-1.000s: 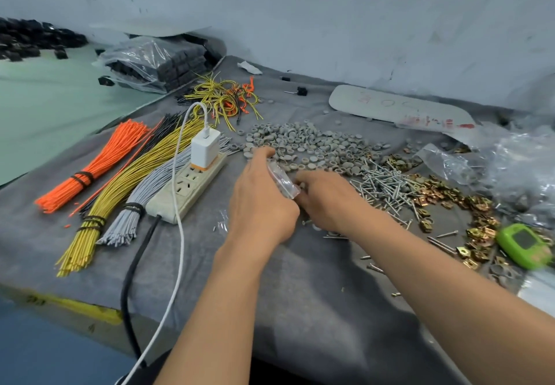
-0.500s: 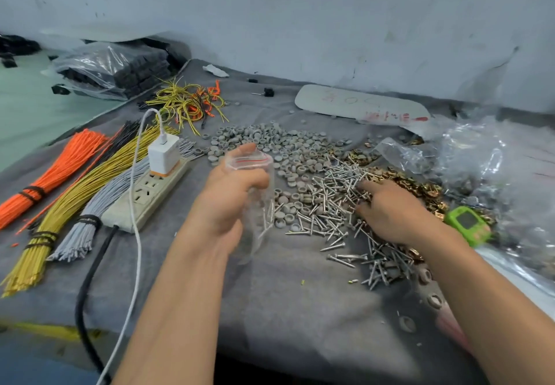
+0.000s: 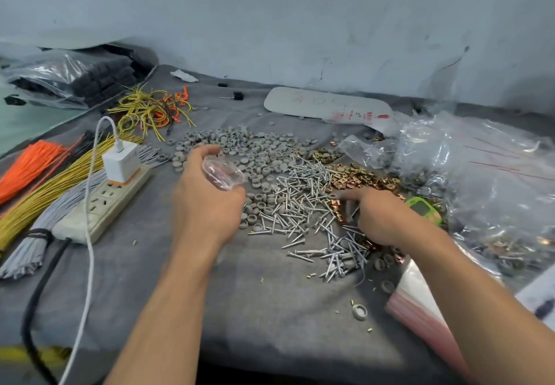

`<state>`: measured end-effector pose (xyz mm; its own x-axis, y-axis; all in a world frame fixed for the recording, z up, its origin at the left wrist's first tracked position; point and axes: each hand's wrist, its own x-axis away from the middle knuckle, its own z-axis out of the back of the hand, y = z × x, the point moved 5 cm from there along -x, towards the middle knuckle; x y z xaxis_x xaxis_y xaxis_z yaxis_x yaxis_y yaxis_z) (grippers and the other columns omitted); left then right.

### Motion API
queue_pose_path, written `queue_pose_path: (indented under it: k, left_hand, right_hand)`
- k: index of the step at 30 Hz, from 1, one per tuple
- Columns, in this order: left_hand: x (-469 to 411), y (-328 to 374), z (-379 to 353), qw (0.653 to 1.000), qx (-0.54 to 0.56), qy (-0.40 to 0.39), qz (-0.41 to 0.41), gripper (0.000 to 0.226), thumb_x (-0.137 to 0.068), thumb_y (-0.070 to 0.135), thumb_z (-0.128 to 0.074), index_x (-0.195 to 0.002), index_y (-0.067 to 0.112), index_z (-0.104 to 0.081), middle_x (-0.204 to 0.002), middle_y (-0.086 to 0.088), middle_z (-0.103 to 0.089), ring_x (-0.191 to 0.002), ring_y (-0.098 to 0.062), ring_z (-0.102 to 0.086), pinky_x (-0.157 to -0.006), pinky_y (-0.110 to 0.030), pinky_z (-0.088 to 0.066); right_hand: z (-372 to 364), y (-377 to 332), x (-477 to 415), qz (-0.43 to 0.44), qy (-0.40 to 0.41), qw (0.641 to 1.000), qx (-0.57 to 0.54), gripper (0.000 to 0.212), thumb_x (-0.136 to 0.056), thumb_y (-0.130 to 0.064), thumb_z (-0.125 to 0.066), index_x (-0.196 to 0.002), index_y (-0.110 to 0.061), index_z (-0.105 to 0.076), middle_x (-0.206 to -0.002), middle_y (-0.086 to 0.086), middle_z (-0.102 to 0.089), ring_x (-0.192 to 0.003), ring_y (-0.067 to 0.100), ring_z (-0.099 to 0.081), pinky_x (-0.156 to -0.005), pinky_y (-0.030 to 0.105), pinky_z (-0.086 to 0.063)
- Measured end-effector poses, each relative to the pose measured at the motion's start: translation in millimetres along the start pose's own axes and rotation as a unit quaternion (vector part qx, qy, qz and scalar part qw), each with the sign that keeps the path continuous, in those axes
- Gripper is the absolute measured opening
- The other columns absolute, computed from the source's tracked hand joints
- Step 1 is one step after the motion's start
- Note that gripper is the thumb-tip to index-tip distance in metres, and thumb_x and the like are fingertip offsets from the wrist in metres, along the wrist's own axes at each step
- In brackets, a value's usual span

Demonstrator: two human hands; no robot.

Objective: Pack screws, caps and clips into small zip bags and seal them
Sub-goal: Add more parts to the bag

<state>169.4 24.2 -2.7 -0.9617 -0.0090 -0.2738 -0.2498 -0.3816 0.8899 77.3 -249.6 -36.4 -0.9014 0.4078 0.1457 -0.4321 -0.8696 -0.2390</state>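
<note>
My left hand [image 3: 207,204] holds a small clear zip bag [image 3: 222,173] with its mouth open, just left of the piles. A heap of silver screws [image 3: 303,207] lies mid-table, with grey round caps [image 3: 240,144] behind it and brass clips [image 3: 360,179] to its right. My right hand [image 3: 381,215] rests on the right side of the screw heap, fingers curled around a few brass clips and screws [image 3: 341,209].
A power strip [image 3: 102,204] with a white charger and cables sits left, beside orange, yellow and grey wire bundles [image 3: 45,180]. Large clear bags of parts [image 3: 486,174] fill the right. A green device [image 3: 425,210] lies by my right wrist. Empty zip bags [image 3: 420,309] are stacked front right.
My hands separated: the left one lifted the bag and opened its mouth, the right one went to the screw heap and gathered clips. The view swung right.
</note>
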Motion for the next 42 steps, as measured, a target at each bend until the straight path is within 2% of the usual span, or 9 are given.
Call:
queue_pose_path:
  k: [3,8,12,15,18,23,28,33,42]
  left_hand:
    - [5.6,2.2,-17.2,0.998,-0.043,-0.044,-0.026,0.063,-0.074,0.012,-0.075,-0.124,0.043,-0.054,-0.101,0.015,-0.067,-0.084,-0.008,-0.059,-0.067,-0.024,-0.039]
    - [15.2,5.7,-39.7,0.984,-0.118,-0.104,-0.082,0.055,-0.078,0.012,-0.069,-0.122,0.042,-0.053,-0.098,0.013,-0.064,-0.089,-0.019,-0.061,-0.074,-0.03,-0.039]
    - [19.7,7.6,-48.3,0.978,-0.145,-0.118,-0.095,0.043,-0.088,0.02,-0.068,-0.123,0.041,-0.055,-0.105,0.009,-0.069,-0.098,-0.022,-0.063,-0.08,-0.03,-0.041]
    - [22.4,8.5,-47.9,0.974,-0.155,-0.136,-0.097,0.052,-0.082,0.017,-0.074,-0.125,0.041,-0.054,-0.105,0.011,-0.067,-0.09,-0.015,-0.058,-0.079,-0.027,-0.039]
    - [24.3,8.1,-44.3,0.973,-0.147,-0.148,-0.099,0.052,-0.081,0.014,-0.074,-0.122,0.04,-0.055,-0.094,0.017,-0.065,-0.072,0.001,-0.055,-0.063,-0.02,-0.037]
    - [26.8,5.8,-45.3,0.969,-0.154,-0.169,-0.089,0.059,-0.081,0.011,-0.075,-0.125,0.045,-0.053,-0.087,0.024,-0.057,-0.074,0.006,-0.055,-0.057,-0.015,-0.037]
    - [29.0,5.9,-51.2,0.962,-0.178,-0.187,-0.091,0.06,-0.08,0.011,-0.071,-0.123,0.047,-0.051,-0.092,0.007,-0.067,-0.077,-0.017,-0.061,-0.064,-0.032,-0.042]
    - [38.3,9.7,-56.0,0.96,-0.163,-0.2,-0.106,0.064,-0.079,0.012,-0.073,-0.121,0.053,-0.05,-0.085,0.014,-0.063,-0.07,-0.003,-0.055,-0.054,-0.018,-0.035]
    - [42.2,15.6,-64.2,0.96,-0.158,-0.195,-0.126,0.067,-0.075,0.011,-0.076,-0.122,0.051,-0.049,-0.095,0.013,-0.065,-0.083,-0.013,-0.058,-0.071,-0.025,-0.04]
  right_hand:
    - [3.3,3.3,-0.3,0.008,0.018,0.999,-0.04,0.059,-0.089,0.003,-0.055,-0.129,-0.039,-0.068,-0.104,-0.014,-0.071,-0.068,-0.001,-0.054,-0.037,0.007,-0.032]
    - [7.8,-4.7,5.0,0.027,0.061,0.994,-0.091,0.028,-0.101,-0.029,-0.062,-0.129,-0.033,-0.068,-0.115,-0.009,-0.072,-0.086,0.01,-0.068,-0.066,0.019,-0.049]
    - [-4.0,-24.3,3.9,0.035,0.049,0.998,-0.007,0.035,-0.094,-0.005,-0.06,-0.121,-0.027,-0.062,-0.102,-0.002,-0.07,-0.078,0.015,-0.061,-0.068,0.031,-0.054]
    - [-6.2,-31.1,5.3,0.045,0.069,0.996,0.028,0.04,-0.084,0.008,-0.052,-0.107,-0.023,-0.062,-0.084,0.0,-0.066,-0.074,0.019,-0.06,-0.065,0.036,-0.051]
    - [-4.0,-29.4,6.2,0.036,0.053,0.998,0.004,0.041,-0.084,0.011,-0.053,-0.101,-0.023,-0.069,-0.09,0.002,-0.07,-0.079,0.022,-0.065,-0.07,0.038,-0.059]
    - [17.4,-13.8,13.5,0.022,0.099,0.98,-0.171,0.029,-0.089,-0.001,-0.07,-0.082,-0.028,-0.078,-0.083,-0.011,-0.072,-0.067,0.006,-0.067,-0.052,0.018,-0.049]
    - [22.2,-2.4,31.1,0.015,0.12,0.887,-0.446,0.029,-0.085,0.005,-0.075,-0.082,-0.023,-0.083,-0.08,-0.009,-0.078,-0.074,0.003,-0.071,-0.07,0.021,-0.053]
    - [2.9,-14.0,35.5,-0.034,0.039,0.678,-0.733,0.029,-0.087,0.013,-0.068,-0.076,-0.009,-0.084,-0.087,0.008,-0.079,-0.079,0.014,-0.076,-0.073,0.023,-0.061]
    - [-22.2,-45.6,36.5,-0.151,-0.061,0.475,-0.865,0.018,-0.095,0.017,-0.053,-0.091,0.014,-0.07,-0.098,0.025,-0.068,-0.091,0.028,-0.067,-0.071,0.034,-0.065]
